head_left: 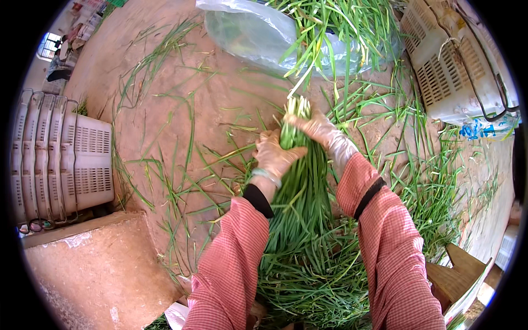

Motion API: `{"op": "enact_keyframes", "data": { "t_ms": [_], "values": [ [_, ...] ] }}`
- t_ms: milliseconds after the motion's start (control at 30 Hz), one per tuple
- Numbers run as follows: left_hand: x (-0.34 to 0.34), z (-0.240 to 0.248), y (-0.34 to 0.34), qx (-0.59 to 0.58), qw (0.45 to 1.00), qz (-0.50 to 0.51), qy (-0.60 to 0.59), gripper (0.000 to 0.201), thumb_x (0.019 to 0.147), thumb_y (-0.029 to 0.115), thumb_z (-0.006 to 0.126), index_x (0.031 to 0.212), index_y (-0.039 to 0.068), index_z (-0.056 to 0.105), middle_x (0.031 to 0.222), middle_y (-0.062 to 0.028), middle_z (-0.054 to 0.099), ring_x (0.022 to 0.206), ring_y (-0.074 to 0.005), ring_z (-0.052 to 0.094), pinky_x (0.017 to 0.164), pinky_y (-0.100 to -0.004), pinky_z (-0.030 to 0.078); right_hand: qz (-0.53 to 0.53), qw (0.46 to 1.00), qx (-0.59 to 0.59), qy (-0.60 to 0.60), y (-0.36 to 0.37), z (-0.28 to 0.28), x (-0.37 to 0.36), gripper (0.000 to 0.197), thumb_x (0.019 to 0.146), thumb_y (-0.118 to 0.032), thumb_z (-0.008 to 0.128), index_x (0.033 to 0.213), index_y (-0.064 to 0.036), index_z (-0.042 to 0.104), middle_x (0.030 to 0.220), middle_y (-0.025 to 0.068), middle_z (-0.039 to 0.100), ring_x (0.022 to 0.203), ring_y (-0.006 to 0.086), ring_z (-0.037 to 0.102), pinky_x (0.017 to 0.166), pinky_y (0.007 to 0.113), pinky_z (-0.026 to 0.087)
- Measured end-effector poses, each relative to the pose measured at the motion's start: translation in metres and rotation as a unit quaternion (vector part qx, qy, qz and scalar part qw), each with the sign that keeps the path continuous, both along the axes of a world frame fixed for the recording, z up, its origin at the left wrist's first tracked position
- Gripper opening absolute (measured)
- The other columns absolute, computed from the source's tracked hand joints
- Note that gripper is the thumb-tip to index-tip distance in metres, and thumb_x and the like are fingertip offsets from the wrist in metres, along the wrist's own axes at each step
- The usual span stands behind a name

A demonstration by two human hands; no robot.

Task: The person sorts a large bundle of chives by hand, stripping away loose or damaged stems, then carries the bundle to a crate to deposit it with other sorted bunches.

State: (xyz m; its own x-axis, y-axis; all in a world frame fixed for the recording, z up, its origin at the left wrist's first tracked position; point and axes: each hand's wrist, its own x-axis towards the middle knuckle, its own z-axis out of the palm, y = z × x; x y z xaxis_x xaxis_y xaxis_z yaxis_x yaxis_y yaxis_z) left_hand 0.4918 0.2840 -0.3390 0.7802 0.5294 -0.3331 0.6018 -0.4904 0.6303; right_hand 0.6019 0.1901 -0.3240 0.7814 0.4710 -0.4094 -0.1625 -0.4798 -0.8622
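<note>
Bundle: long green leaves with pale ends, the bundle point(300, 187) sits near the middle of the floor point(159, 104), its pale ends toward the floor's far edge and its leaves running back between the forearms.
Left hand: the left hand point(275, 154), in a thin translucent glove, grips the bundle from the left, thumb across the front; a pale bangle point(267, 176) rings the wrist.
Right hand: the right hand point(324, 133), gloved alike, grips the right side nearer the pale ends.
Sleeves: red-and-white checked sleeves point(223, 258) with dark cuffs.
Near side: a heap of loose leaves point(313, 289) lies under the bundle's leafy end.
Far edge: a clear plastic bag point(247, 33) with more leafy stalks point(344, 27) upon it.
Left edge: pale slotted crates point(91, 137), stacked.
Right edge: white slotted baskets point(445, 71); scattered leaves point(423, 203) nearby.
</note>
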Motion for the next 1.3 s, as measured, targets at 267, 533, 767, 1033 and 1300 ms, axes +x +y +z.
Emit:
{"op": "enact_keyframes", "data": {
  "t_ms": [267, 533, 767, 1033, 1300],
  "values": [
    [-0.045, 0.014, -0.075, -0.012, 0.983, -0.128, -0.128, 0.07, 0.056, 0.028, 0.074, 0.112, 0.002, 0.039, 0.103, -0.0148, 0.053, 0.097, -0.0287, 0.051, 0.099, -0.046, 0.024, -0.021, 0.953, 0.244, 0.175, -0.094, 0.019, -0.052, 0.063, 0.059, -0.015, 0.081, 0.112, -0.0016, 0.05, 0.101, 0.0043, 0.059, 0.091, 0.0144, 0.055, 0.083, 0.029, 0.044],
    [-0.051, 0.029, -0.099, 0.039, 0.952, -0.217, -0.21, 0.067, 0.057, 0.019, 0.07, 0.114, 0.002, 0.039, 0.105, -0.0144, 0.048, 0.104, -0.0286, 0.044, 0.096, -0.0443, 0.026, 0.092, 0.947, 0.239, 0.196, -0.125, 0.025, -0.048, 0.075, 0.059, -0.016, 0.08, 0.121, -0.0012, 0.041, 0.104, 0.0047, 0.056, 0.097, 0.0135, 0.051, 0.086, 0.027, 0.042],
    [-0.115, 0.073, -0.108, 0.132, 0.939, -0.268, -0.171, 0.034, 0.06, 0.021, 0.066, 0.091, 0.01, 0.061, 0.102, -0.0139, 0.052, 0.105, -0.0318, 0.042, 0.098, -0.0498, 0.022, 0.158, 0.984, 0.069, -0.054, -0.12, 0.08, -0.113, 0.052, 0.056, -0.032, 0.076, 0.094, -0.0024, 0.056, 0.08, 0.0113, 0.062, 0.075, 0.021, 0.058, 0.068, 0.033, 0.046],
    [-0.136, 0.251, -0.108, -0.029, 0.927, -0.312, -0.204, 0.064, 0.063, 0.023, 0.07, 0.119, 0.005, 0.044, 0.126, -0.0169, 0.039, 0.119, -0.032, 0.034, 0.101, -0.0433, 0.024, 0.033, 0.949, 0.116, -0.292, -0.157, 0.27, -0.154, 0.025, 0.066, -0.02, 0.068, 0.085, -0.0053, 0.06, 0.078, 0.0063, 0.064, 0.071, 0.0144, 0.061, 0.065, 0.027, 0.05],
    [-0.255, 0.487, -0.052, -0.207, 0.822, -0.077, -0.525, 0.054, 0.075, 0.012, 0.061, 0.124, 0.004, 0.042, 0.126, -0.0124, 0.045, 0.12, -0.0224, 0.038, 0.101, -0.034, 0.024, -0.117, 0.864, 0.35, -0.343, -0.309, 0.527, -0.212, 0.023, 0.082, -0.022, 0.055, 0.097, -0.0042, 0.058, 0.091, 0.0062, 0.061, 0.08, 0.0156, 0.058, 0.073, 0.028, 0.047]
  ]
}}
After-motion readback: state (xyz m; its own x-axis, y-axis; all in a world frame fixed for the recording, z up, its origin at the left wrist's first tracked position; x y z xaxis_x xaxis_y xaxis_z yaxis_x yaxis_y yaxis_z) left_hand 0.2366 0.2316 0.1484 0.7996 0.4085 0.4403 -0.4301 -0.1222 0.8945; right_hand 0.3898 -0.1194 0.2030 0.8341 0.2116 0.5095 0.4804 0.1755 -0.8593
